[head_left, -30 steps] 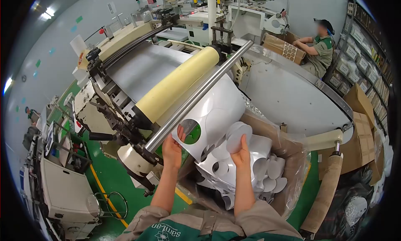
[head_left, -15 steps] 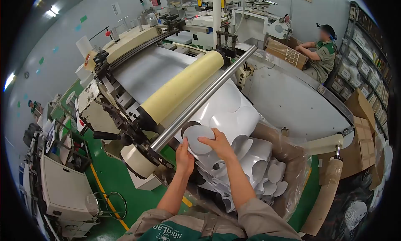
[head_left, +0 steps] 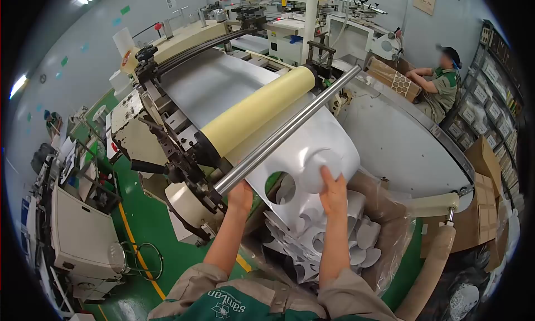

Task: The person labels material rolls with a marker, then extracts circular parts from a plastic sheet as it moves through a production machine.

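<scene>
A wide white sheet (head_left: 343, 134) comes off the machine under a steel bar and hangs toward me, with a round hole (head_left: 280, 187) cut in it. To the right of the hole, my right hand (head_left: 334, 195) is closed on a round white disc (head_left: 323, 158), its thumb on the face and its other fingers partly hidden. The disc lies against the sheet; whether it is loose cannot be told. My left hand (head_left: 241, 198) is at the sheet's left edge, just below the steel bar (head_left: 290, 126). Its fingertips are hidden there.
A yellow roller (head_left: 259, 110) spans the machine behind the bar. Below the sheet, crumpled cut-out white scrap (head_left: 365, 234) fills a plastic-lined box (head_left: 384, 215). A cardboard tube (head_left: 432, 265) leans at right. A co-worker (head_left: 440, 87) sits by a carton at back right.
The round disc that both hands held is no longer visible between them. My right hand has moved right onto another disc at the sheet; my left hand has dropped back to the sheet's left edge.
</scene>
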`<action>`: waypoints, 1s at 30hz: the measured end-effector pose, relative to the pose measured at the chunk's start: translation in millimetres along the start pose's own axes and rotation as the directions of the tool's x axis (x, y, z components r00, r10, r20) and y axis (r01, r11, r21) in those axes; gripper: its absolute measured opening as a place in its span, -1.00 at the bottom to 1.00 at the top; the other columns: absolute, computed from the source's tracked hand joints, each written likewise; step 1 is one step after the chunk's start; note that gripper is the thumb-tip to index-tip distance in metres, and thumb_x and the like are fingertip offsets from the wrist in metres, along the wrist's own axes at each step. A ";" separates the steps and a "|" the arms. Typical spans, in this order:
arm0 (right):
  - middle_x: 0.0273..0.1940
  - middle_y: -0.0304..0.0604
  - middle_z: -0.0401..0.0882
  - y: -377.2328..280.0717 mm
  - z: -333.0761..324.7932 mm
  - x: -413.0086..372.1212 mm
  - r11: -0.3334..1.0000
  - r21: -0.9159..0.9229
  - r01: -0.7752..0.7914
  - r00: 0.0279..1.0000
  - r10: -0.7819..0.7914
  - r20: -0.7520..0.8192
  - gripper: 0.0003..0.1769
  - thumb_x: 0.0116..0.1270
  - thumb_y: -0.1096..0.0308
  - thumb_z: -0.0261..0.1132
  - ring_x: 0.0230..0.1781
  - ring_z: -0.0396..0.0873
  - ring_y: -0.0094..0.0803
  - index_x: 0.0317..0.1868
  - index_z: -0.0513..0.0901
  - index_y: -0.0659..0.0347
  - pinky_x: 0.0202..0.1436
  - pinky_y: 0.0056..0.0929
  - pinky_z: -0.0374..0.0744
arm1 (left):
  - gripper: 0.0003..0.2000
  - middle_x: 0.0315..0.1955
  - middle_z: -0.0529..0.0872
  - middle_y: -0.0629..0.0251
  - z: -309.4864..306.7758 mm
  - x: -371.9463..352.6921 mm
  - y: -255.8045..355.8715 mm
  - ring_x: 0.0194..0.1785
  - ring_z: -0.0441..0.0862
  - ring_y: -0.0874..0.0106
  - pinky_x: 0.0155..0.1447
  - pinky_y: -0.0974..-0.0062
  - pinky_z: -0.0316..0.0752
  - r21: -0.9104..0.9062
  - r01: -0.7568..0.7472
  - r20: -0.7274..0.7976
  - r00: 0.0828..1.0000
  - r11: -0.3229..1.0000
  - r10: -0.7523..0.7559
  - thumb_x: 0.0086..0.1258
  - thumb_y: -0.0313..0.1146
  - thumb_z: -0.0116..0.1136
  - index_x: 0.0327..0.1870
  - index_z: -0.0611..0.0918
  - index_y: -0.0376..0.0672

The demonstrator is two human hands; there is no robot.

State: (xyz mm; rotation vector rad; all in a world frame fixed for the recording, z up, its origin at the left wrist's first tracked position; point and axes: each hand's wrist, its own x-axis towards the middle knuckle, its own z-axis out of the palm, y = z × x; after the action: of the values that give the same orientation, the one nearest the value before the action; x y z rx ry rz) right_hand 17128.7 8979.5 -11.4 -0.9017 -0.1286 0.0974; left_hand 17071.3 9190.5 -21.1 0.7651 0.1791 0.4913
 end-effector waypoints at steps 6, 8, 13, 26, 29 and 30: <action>-0.14 -0.10 0.58 28.4 34.5 20.7 0.810 -0.565 -0.160 0.932 0.313 0.183 -0.52 0.12 0.32 0.36 -0.16 0.53 -0.43 -0.01 0.49 0.46 -0.04 -0.49 0.47 | -0.71 -0.02 0.58 0.29 6.7 -29.6 -30.8 0.04 0.52 0.43 0.15 0.43 0.39 0.040 0.118 -0.033 0.993 0.992 -0.117 0.42 -0.28 -0.05 0.06 0.46 -0.24; -0.14 -0.10 0.58 29.3 35.8 15.1 0.878 -0.439 -0.193 0.912 0.325 0.249 -0.52 0.12 0.34 0.35 -0.15 0.53 -0.42 -0.01 0.48 0.47 -0.04 -0.49 0.47 | -0.72 -0.05 0.59 0.28 -7.7 -35.7 -41.9 0.02 0.53 0.44 0.13 0.45 0.40 0.053 0.168 -0.022 0.986 0.984 -0.167 0.42 -0.26 -0.04 0.00 0.48 -0.26; -0.03 -0.13 0.51 64.0 -2.6 0.7 0.919 0.200 -0.339 0.940 0.321 0.115 -0.55 0.21 0.44 0.28 -0.04 0.51 -0.36 0.10 0.40 0.36 0.08 -0.36 0.47 | -0.61 0.03 0.55 0.14 3.6 -40.6 -26.8 0.09 0.50 0.39 0.17 0.44 0.37 0.094 0.219 -0.035 0.976 0.971 -0.217 0.41 -0.22 -0.02 0.08 0.42 -0.37; -0.12 -0.11 0.55 -17.2 -5.3 6.8 0.968 -0.251 -0.016 0.998 0.033 0.060 -0.60 0.20 0.34 0.28 -0.13 0.51 -0.42 -0.02 0.48 0.44 -0.04 -0.45 0.47 | -0.74 -0.04 0.52 0.36 -9.8 -1.1 -10.5 0.06 0.46 0.46 0.14 0.44 0.36 -0.009 0.014 -0.036 0.999 1.000 -0.015 0.44 -0.23 -0.10 0.02 0.46 -0.15; -0.21 -0.05 0.58 -3.3 23.8 15.5 0.877 -0.480 -0.023 0.970 0.136 0.202 -0.51 0.10 0.22 0.36 -0.22 0.53 -0.43 -0.11 0.52 0.49 -0.13 -0.42 0.50 | -0.70 0.02 0.54 0.28 1.4 -19.1 -23.5 0.11 0.48 0.41 0.17 0.38 0.38 -0.063 0.147 -0.014 0.989 0.987 -0.148 0.44 -0.24 -0.09 0.08 0.44 -0.20; -0.20 -0.03 0.58 10.6 23.5 21.8 0.842 -0.539 -0.022 0.960 0.168 0.223 -0.48 0.07 0.19 0.38 -0.22 0.53 -0.43 -0.11 0.52 0.48 -0.13 -0.44 0.50 | -0.71 0.00 0.56 0.28 0.5 -27.5 -29.7 0.10 0.49 0.41 0.18 0.38 0.37 -0.066 0.184 -0.010 0.983 0.981 -0.185 0.45 -0.24 -0.10 0.06 0.44 -0.21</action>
State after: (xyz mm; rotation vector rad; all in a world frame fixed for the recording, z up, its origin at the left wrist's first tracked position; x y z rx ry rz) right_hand 17146.3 9007.2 -3.8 -1.4555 -0.3718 0.2861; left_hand 17058.2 9158.5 -42.1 0.6740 0.2455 0.3251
